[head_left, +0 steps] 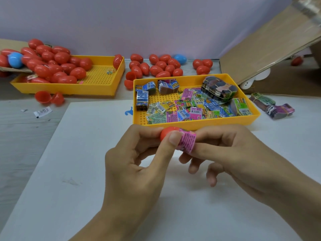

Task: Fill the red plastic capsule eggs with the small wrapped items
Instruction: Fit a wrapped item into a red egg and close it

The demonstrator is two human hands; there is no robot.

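My left hand (139,164) grips a red egg half (167,133) between thumb and fingers, just in front of the near yellow tray (196,125). My right hand (231,157) pinches a pink wrapped item (188,141) that sits partly inside the egg half's opening. The tray holds several loose wrapped items (189,108) in blue, pink and green, plus banded bundles (218,89). Closed red eggs (159,66) lie in a cluster behind this tray.
A second yellow tray (97,87) at the left holds a heap of red eggs (52,63) and a blue one (15,59). Open egg halves (48,98) lie in front of it. Bundles (276,106) and a cardboard box (271,46) stand at the right.
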